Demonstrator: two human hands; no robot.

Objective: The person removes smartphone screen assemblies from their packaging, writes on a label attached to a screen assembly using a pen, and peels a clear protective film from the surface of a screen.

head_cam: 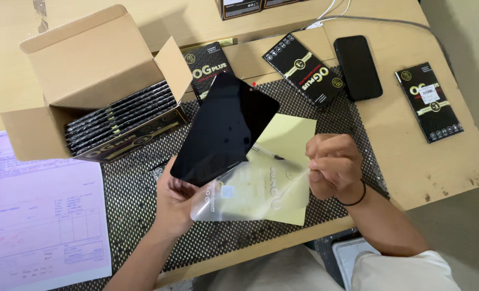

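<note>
Above a dotted, mesh-textured mat (pixel 142 215) on the wooden worktop (pixel 438 161), the left hand (pixel 176 202) has its grip closed on a glossy black rectangular tablet (pixel 224 129), tilted, while the right hand (pixel 333 166) pinches a thin, clear, flexible film (pixel 250 194) over a pale yellow sheet (pixel 288 140).

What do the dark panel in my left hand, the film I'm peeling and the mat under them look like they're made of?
Dark panel: probably glass, glossy black, with soft reflections. Film: thin clear plastic, see-through and curling. Mat: likely rubbery mesh, matte with a regular grid of holes.
</note>
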